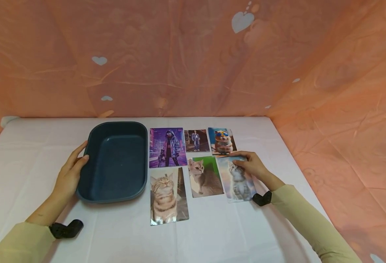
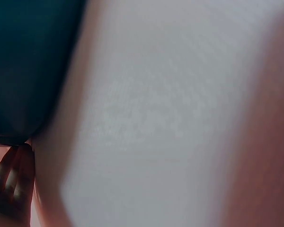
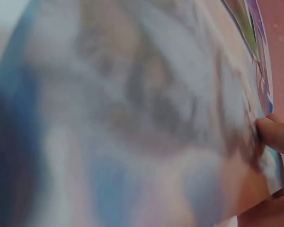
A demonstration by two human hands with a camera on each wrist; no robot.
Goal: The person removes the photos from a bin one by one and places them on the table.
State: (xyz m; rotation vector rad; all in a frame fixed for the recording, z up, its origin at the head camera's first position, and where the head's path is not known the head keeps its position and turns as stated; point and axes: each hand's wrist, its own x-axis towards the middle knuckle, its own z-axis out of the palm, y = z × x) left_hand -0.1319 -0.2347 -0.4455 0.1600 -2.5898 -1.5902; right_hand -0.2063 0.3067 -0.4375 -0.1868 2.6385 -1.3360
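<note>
My left hand [image 1: 69, 175] grips the left side of a dark blue plastic tub [image 1: 115, 168], thumb at the rim and fingers along the outer wall. In the left wrist view its fingers [image 2: 20, 172] meet the tub's lower edge. On the right, my right hand [image 1: 253, 165] pinches the top of a photo card of a grey kitten [image 1: 240, 185]. Up close in the right wrist view, the thumb lies on the picture side of this card [image 3: 132, 109] near its edge. The hamster card [image 1: 222, 140] lies just beyond that hand.
Between tub and kitten card lie a purple hooded-figure card [image 1: 168, 148], a card of a standing person [image 1: 197, 141], a cat card with a green background [image 1: 206, 177] and a larger striped-cat card [image 1: 168, 197]. An orange cloth [image 1: 180, 65] hangs behind the white-covered table [image 1: 212, 233].
</note>
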